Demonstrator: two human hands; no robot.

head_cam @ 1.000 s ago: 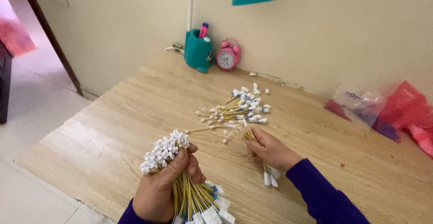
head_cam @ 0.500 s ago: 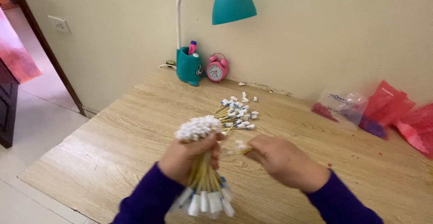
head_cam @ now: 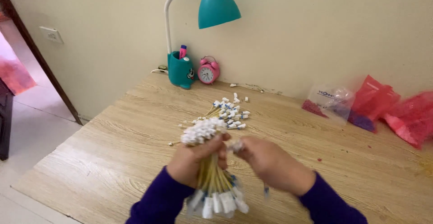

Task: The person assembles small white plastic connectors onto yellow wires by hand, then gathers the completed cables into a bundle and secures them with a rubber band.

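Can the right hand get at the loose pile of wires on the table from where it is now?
Probably yes. The right hand sits just short of the loose pile of wires, with only bare wooden table between them. The bundle of wires in the left hand stands to one side, not across the way.

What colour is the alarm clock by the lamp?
Pink alarm clock, white face, seen in the head view.

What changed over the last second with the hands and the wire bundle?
The right hand left the loose pile on the table and came to the bundle, bringing a blurred white-tipped piece. The left hand raised the bundle toward the middle. The left hand's grip is unchanged; pile, lamp, clock and bags stayed put.
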